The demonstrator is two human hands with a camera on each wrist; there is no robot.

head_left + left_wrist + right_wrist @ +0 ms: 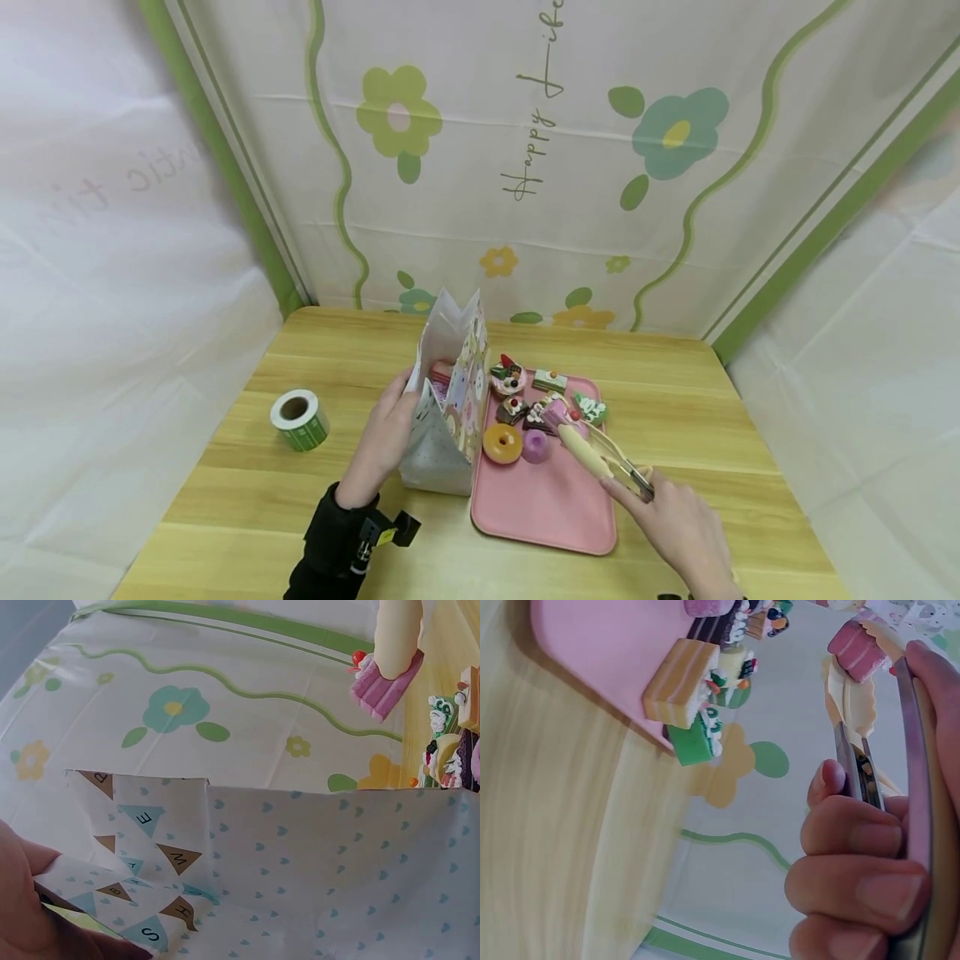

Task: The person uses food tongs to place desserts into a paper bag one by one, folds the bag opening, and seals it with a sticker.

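- The right hand (678, 525), at the lower right of the head view, has its fingers curled tight round a pair of tongs (600, 454).
- The tongs' cream tips pinch a pink cake slice (556, 412), lifted above the middle of the pink tray (547, 508).
- The left hand (386, 437) holds the near left edge of the paper bag (450, 417), fingers on its rim; the bag stands open, touching the tray's left side.
- A tape roll (300, 419) sits at centre left, well apart, with bare tabletop (247, 500) along the near edge.
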